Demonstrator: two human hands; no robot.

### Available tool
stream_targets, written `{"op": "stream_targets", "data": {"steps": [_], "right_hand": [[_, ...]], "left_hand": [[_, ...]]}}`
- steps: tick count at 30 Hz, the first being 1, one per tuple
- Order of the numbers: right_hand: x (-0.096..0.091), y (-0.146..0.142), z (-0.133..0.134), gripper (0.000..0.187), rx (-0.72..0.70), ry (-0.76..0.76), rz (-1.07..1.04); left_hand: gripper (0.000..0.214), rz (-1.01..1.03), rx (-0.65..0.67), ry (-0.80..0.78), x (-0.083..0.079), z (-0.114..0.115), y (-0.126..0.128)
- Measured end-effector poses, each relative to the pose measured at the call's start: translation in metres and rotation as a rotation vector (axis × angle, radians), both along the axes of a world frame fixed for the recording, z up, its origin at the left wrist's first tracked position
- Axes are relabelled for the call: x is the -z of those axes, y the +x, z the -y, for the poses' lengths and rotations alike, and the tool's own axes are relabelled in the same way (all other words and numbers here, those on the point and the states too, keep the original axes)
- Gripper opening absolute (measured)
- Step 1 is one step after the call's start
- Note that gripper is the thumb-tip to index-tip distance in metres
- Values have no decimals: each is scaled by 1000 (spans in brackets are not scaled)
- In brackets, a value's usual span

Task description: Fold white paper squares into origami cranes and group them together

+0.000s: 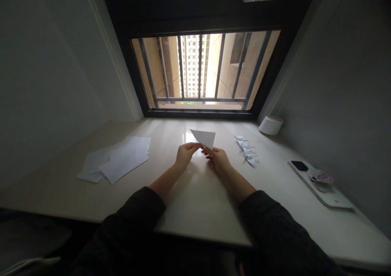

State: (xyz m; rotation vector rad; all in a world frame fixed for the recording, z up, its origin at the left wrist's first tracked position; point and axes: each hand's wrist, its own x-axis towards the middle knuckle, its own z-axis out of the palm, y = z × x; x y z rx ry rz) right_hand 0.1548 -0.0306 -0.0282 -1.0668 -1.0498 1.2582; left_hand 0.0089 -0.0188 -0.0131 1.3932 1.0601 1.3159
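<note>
A white sheet of paper folded into a triangle [205,137] is held up in front of me, above the pale sill. My left hand [185,153] pinches its lower edge with thumb and fingers. From the other side my right hand [219,158] grips the same edge, its fingers curled beneath. The two sets of fingertips nearly meet at the paper's bottom. To the right of my hands lies a row of several small folded paper figures [246,149]. At the left, loose white sheets [126,155] rest in an overlapping pile.
The pale sill [195,210] ends at a front edge close to my forearms. A white phone [320,186] with a round grip on its back lies at the right. A white rounded object [271,125] stands in the back right corner, near the dark window frame [198,113].
</note>
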Motion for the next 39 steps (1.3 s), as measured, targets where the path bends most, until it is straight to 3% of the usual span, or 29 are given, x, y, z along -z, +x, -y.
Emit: {"op": "stream_targets", "data": {"steps": [10, 16, 21, 28, 31, 34, 39], "right_hand": [[-4, 0, 3, 32, -28, 15, 56], [-8, -2, 5, 33, -67, -7, 108], [-10, -4, 8, 34, -96, -19, 145], [-11, -5, 15, 35, -120, -57, 219], [-9, -5, 13, 36, -88, -55, 202], [-7, -4, 10, 37, -51, -40, 155], [-8, -2, 7, 35, -38, 8, 141]], "left_hand": [[29, 86, -26, -74, -10, 7, 4], [36, 176, -129, -157, -13, 3, 0], [41, 264, -237, -196, -11, -12, -12], [45, 316, -383, -185, -31, -26, -44], [47, 270, -426, -171, -32, -28, -49], [50, 196, -358, -131, -25, -25, -41], [50, 77, -99, -147, -17, -17, -25]]}}
